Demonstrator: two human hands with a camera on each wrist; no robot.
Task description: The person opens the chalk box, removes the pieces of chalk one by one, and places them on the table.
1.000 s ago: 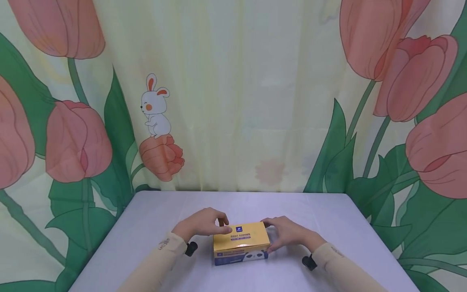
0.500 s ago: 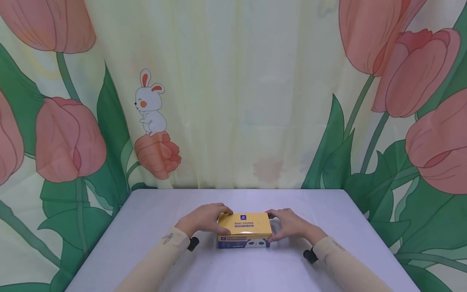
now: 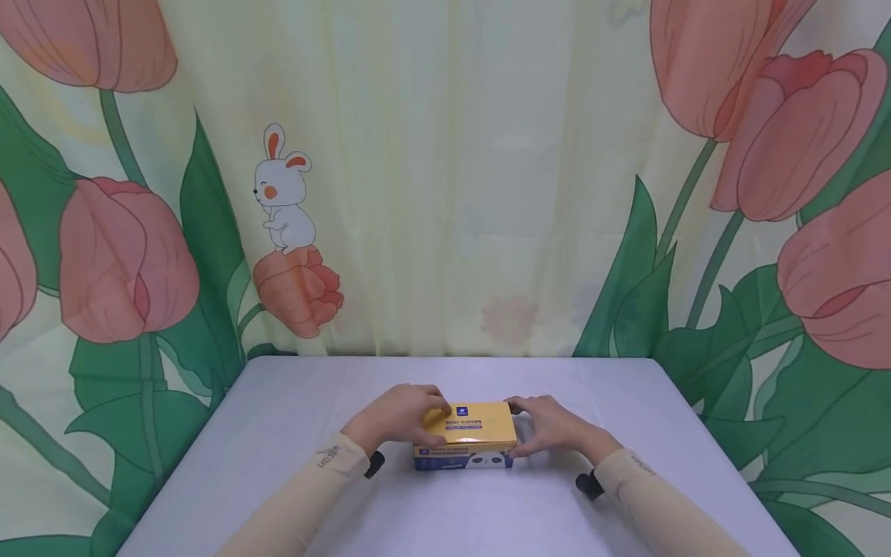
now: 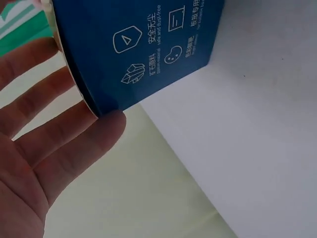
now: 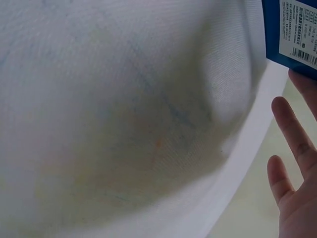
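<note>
A cardboard box (image 3: pixel 482 430) with a yellow lid and blue sides sits on the table, a panda face printed on its front. My left hand (image 3: pixel 404 414) grips its left end, thumb at the front edge of the lid and fingers over the top. At the opposite end, my right hand (image 3: pixel 557 424) holds the box between thumb at the front corner and fingertips at the back corner. The left wrist view shows fingers (image 4: pixel 84 148) along the edge of the blue side (image 4: pixel 148 44), which reads "safe and dust-free". In the right wrist view, a barcode label (image 5: pixel 299 34) shows.
A table (image 3: pixel 348 495) with a white cover lies under the box. Behind it hangs a curtain (image 3: pixel 452 193) printed with tulips and a rabbit (image 3: pixel 285 193). A small black device (image 3: pixel 589 486) sits at the right wrist.
The box has moved away from the body and turned squarer to the table. My left hand has come to its left end, its fingers lately sliding further over the lid.
</note>
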